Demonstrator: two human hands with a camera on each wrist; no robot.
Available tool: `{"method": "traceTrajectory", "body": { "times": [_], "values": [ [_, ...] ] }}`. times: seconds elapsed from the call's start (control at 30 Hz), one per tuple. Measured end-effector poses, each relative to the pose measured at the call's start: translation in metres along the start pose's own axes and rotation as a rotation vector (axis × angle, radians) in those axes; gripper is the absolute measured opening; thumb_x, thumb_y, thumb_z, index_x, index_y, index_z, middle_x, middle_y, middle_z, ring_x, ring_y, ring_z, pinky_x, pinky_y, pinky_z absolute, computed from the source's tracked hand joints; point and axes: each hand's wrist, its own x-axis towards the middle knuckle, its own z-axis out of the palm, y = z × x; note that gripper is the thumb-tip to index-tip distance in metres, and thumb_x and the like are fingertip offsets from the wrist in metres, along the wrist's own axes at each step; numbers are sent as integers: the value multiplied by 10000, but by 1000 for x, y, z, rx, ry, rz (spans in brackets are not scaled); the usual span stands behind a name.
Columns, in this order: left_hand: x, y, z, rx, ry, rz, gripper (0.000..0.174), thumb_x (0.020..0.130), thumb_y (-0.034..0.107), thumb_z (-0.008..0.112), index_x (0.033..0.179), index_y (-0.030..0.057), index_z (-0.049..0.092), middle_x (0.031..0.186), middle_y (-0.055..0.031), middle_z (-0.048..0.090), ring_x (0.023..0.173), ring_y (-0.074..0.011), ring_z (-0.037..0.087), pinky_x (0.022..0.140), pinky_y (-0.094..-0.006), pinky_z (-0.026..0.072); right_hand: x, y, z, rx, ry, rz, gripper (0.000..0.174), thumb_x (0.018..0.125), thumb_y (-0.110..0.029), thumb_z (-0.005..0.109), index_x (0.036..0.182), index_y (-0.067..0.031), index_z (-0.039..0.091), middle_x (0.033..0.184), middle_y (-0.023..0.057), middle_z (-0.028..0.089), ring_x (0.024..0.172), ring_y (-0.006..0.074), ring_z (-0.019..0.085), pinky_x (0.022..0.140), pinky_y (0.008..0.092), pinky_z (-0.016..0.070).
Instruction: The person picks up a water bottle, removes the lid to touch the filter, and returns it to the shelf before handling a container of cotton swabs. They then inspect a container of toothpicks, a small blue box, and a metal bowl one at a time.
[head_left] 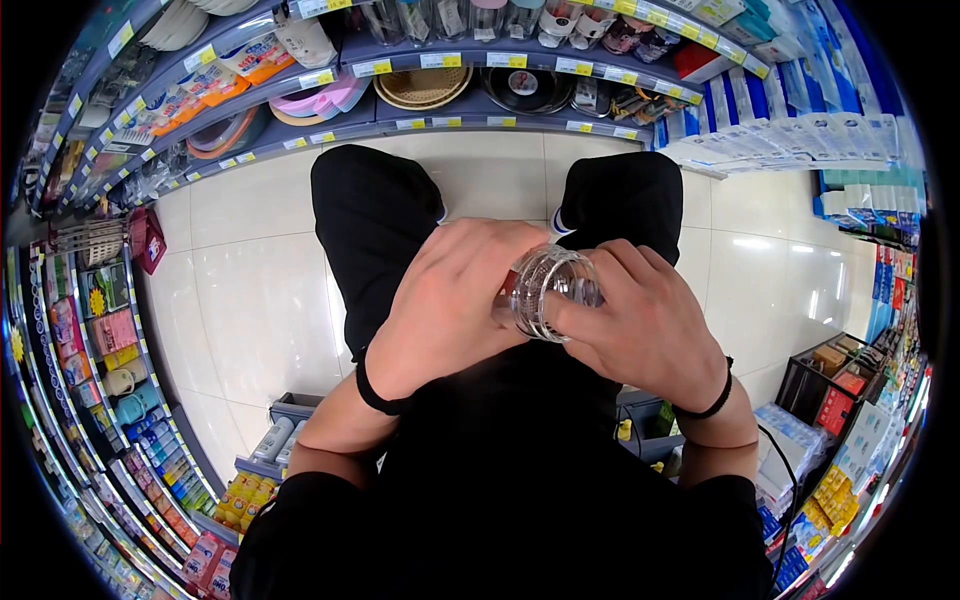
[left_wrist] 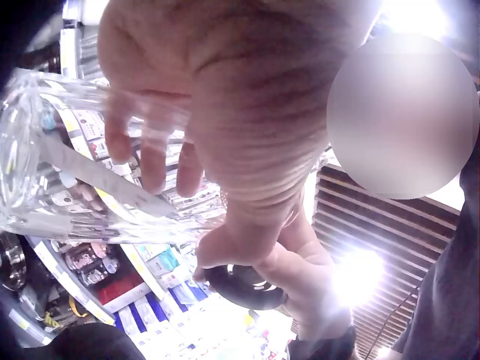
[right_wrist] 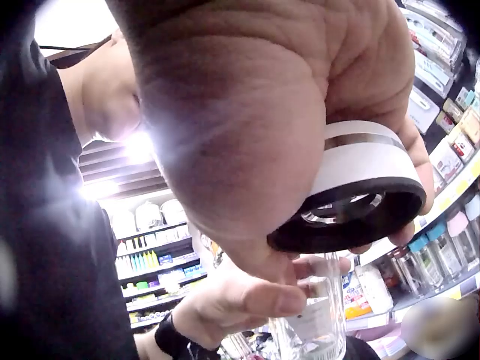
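Note:
Between the two hands in front of the lap is a clear bottle (head_left: 548,288) with a ribbed round end, its wall see-through. My left hand (head_left: 458,290) grips the bottle; in the left wrist view its fingers show through the clear wall (left_wrist: 97,217), which bears a pale label strip. A round lid (right_wrist: 366,169), white-sided with a silver stripe and a black ring beneath, is in the grip of my right hand (head_left: 645,310). The lid's black face (left_wrist: 246,286) shows close by the left thumb in the left wrist view. Right wrist view: the bottle (right_wrist: 311,330) hangs below the lid.
Store shelves (head_left: 440,60) with cups, baskets (head_left: 425,87) and pans curve across the front. Packed shelving (head_left: 110,350) lines the left side, and boxed goods (head_left: 835,400) stand at the right. Pale floor tiles (head_left: 240,280) lie around the person's legs.

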Motion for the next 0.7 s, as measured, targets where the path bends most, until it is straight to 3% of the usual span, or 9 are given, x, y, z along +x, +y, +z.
{"method": "traceTrajectory", "body": {
  "times": [0.2,0.4,0.5,0.57,0.7],
  "values": [
    [0,2,-4,-122,-64,-110,765,621,136,999,1305,89,659,1210,-102,738,1058,-341,721,923,-421,585,1,-2,-3,-13,2,11,280,850,-231,822,1099,-281,704,966,38,585,867,237,623,695,363,518],
    [3,3,-12,-256,-243,-289,784,574,93,959,1300,82,664,1209,-130,744,1082,-346,763,937,-400,610,-2,3,-7,-86,-18,18,341,814,-203,826,1124,-283,709,971,29,590,868,231,621,697,353,522],
    [1,0,-16,-335,-286,-302,728,640,89,905,1319,77,643,1186,-130,742,1068,-374,730,877,-411,603,-4,5,-16,-43,-60,5,380,798,-189,825,1149,-289,718,976,24,592,862,227,615,701,347,523],
    [1,-2,-19,-389,-323,-280,724,642,99,907,1315,74,641,1176,-132,746,1056,-376,737,872,-411,605,-5,5,-20,-54,-128,-51,454,779,-169,814,1196,-322,723,1057,25,635,913,238,642,786,359,558],
    [2,1,-23,-493,-519,-312,751,604,113,946,1293,63,651,1144,-132,781,1045,-334,786,902,-379,614,-5,5,-33,-155,-187,-170,419,811,-182,790,1193,-333,709,1041,20,627,905,229,623,761,340,523]
  ]
}}
